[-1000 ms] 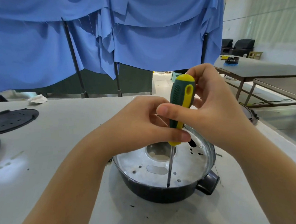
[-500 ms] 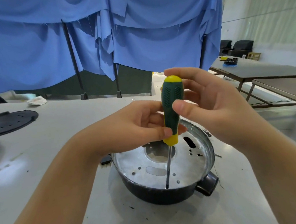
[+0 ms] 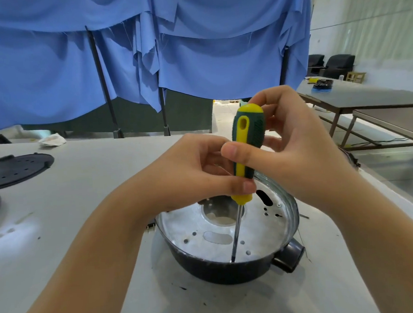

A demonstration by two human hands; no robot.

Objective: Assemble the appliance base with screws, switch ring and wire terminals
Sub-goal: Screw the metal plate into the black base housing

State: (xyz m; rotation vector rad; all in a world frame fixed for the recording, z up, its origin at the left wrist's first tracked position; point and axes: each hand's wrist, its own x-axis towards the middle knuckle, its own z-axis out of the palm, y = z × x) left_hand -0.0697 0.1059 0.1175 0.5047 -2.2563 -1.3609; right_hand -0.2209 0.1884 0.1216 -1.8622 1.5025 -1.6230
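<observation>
The round appliance base [image 3: 222, 272] stands on the grey table [image 3: 83, 212], a dark shell with a silver metal plate [image 3: 260, 230] inside, pierced by holes and slots. A green and yellow screwdriver [image 3: 247, 149] stands almost upright in it. Its tip touches the plate near the front rim. My right hand [image 3: 297, 150] grips the top of the handle, thumb across the front. My left hand [image 3: 197, 174] pinches the lower end of the handle. The screw under the tip is too small to make out.
Two black round plastic parts [image 3: 15, 166] lie at the table's left edge. A crumpled white cloth [image 3: 52, 139] lies at the back. A small metal piece [image 3: 151, 226] sits left of the base. Blue curtains hang behind. Other tables stand to the right.
The screwdriver handle has turned in my fingers, its yellow stripe facing differently in each frame. My right thumb has shifted across the handle. The tip stays on the same spot of the plate.
</observation>
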